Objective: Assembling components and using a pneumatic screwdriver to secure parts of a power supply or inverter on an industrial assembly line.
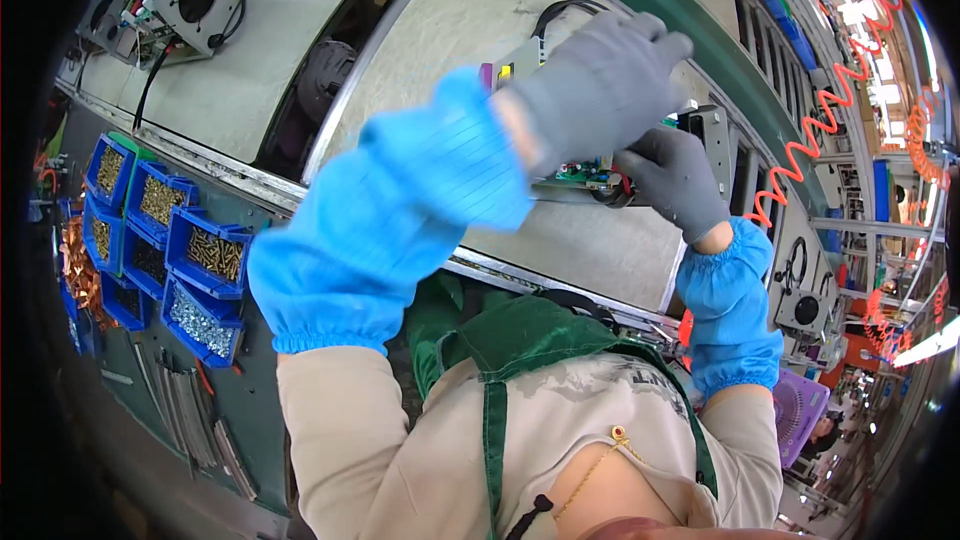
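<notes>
Grey tabletop (440,30), left hand (610,85) blurred over circuit board (580,173), right hand (680,178) curled at right; can't tell either's opening or hold!

- Left arm (390,210) reaches up and across rightward.
- Left hand (608,88), gloved and blurred, shows its back, fingers toward upper right.
- Right arm (733,310) rises nearly upright.
- Right hand (683,182), gloved, bends leftward, fingertips partly hidden.

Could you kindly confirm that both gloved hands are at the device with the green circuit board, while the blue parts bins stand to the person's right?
Not quite: the head view shows the blue parts bins standing to the person's left, not right. The left hand and right hand are indeed at the device.
</notes>
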Demonstrator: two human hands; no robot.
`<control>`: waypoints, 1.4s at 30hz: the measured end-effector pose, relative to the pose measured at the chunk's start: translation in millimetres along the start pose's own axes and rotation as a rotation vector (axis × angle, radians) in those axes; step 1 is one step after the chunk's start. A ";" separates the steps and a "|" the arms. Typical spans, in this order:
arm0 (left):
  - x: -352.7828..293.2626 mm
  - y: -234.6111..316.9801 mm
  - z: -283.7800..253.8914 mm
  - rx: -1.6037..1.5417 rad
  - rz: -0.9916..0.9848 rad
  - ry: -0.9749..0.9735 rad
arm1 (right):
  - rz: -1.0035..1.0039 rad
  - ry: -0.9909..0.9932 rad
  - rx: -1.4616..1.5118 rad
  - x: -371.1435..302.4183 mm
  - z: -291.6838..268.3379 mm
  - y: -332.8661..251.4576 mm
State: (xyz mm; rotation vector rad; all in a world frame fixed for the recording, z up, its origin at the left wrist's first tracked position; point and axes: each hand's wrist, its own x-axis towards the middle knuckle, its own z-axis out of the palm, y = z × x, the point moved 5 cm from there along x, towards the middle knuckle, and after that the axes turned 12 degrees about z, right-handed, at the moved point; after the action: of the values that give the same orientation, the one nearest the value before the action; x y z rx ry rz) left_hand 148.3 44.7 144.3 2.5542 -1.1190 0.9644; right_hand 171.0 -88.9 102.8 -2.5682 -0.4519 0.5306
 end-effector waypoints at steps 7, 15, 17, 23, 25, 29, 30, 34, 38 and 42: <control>-97.9 116.4 58.1 -1.380 -0.067 -0.276 | -0.028 -0.047 -0.391 20.5 1.9 -30.0; -97.4 88.7 116.3 -1.609 -1.402 0.647 | -0.018 -0.147 -0.753 27.0 -6.5 -53.3; -101.7 91.6 129.1 -1.573 -1.464 0.624 | 0.048 -0.271 -0.932 28.7 -1.8 -51.1; -94.7 88.0 123.2 -1.421 -1.599 0.640 | -0.160 -0.418 -1.046 40.1 10.4 -36.4; -97.5 88.8 124.0 -1.405 -1.606 0.663 | -0.142 -0.426 -1.083 41.4 16.0 -45.7; -98.0 87.6 124.8 -1.470 -1.594 0.670 | -0.154 -0.496 -1.199 43.0 24.6 -53.2; -97.2 88.0 125.5 -1.532 -1.577 0.683 | -0.155 -0.500 -1.199 43.5 26.0 -52.6; -99.2 89.6 135.3 -1.428 -1.557 0.713 | -0.227 -0.409 -1.179 42.4 25.0 -51.5; -89.7 83.3 120.9 -1.438 -1.563 0.595 | -0.074 -0.384 -1.084 43.6 9.4 -46.9; -112.2 87.6 103.0 -1.548 -1.360 0.575 | -0.632 0.431 -0.861 -66.3 7.5 -36.7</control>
State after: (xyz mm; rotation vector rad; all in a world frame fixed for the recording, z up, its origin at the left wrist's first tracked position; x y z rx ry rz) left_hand 79.7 7.4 -13.1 1.0218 0.2415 0.1402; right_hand 102.0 -82.1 134.3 -2.9141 -1.4968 -0.5568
